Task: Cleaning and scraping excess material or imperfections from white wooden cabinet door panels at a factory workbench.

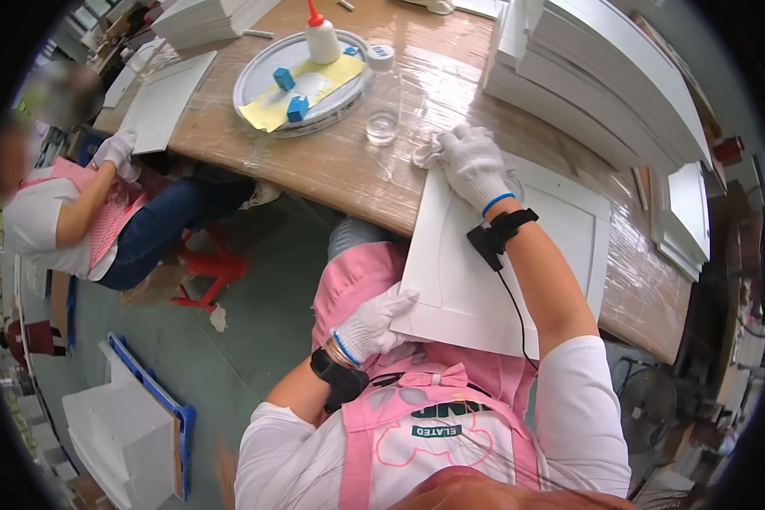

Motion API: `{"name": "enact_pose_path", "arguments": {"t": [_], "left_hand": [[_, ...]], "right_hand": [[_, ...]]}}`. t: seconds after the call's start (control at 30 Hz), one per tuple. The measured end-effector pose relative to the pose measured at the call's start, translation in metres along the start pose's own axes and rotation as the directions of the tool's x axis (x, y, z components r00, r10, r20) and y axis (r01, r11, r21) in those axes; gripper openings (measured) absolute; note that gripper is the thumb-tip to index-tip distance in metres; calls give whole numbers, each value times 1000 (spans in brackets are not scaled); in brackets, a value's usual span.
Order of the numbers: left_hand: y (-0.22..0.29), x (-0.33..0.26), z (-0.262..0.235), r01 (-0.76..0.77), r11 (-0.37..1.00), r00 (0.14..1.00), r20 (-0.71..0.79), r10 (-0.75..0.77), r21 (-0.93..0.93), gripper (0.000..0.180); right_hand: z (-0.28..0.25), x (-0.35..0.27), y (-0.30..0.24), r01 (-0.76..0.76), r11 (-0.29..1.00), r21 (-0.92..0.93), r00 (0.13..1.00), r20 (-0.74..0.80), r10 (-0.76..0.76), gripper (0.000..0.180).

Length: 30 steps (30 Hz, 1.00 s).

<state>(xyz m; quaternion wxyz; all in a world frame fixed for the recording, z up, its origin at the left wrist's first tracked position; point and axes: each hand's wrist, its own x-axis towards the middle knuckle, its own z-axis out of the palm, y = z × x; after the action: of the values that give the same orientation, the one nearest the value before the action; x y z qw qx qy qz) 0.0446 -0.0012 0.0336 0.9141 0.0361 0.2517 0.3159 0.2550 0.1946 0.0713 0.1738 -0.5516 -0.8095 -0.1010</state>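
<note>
The gloved left hand (372, 330) is pinching 1 corner of a white panel (459, 276), which is lying across the table (331, 174) edge; the right hand (472, 161) is clutching a white rag (427, 154) under bent fingers. Wiping seems underway; the next stroke is probably calling for steady left support.

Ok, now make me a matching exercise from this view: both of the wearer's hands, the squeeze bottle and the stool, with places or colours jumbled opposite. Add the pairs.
Things
1. Left hand
2. Right hand
3. Squeeze bottle
4. Stool

Places or colours
A. Red, standing on the floor
B. At the far left corner of the white panel
C. White with a red tip
D. Gripping the panel's near left corner

Right pairs
1-D, 2-B, 3-C, 4-A
</note>
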Motion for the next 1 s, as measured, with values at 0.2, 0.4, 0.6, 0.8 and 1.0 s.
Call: {"name": "enact_pose_path", "arguments": {"t": [0.2,0.4,0.6,0.8,1.0], "left_hand": [[-5,-1,-4,-35,995,999,35,38,-96,44],[-5,1,-10,36,998,998,48,-34,-48,46],[4,-5,-8,49,999,996,71,-48,-16,50],[9,-6,1,113,993,989,93,-115,30,52],[21,-8,-1,190,979,971,137,-198,68,55]], "right_hand": [[-40,-97,-63,233,956,176,959,121,-256,23],[-8,-30,-15,-159,985,61,975,169,147,14],[-15,-49,-31,39,999,-20,988,149,-35,19],[-15,-25,-4,-105,992,-64,982,149,113,21],[-18,-40,-15,68,996,-65,976,211,-52,23]]}}
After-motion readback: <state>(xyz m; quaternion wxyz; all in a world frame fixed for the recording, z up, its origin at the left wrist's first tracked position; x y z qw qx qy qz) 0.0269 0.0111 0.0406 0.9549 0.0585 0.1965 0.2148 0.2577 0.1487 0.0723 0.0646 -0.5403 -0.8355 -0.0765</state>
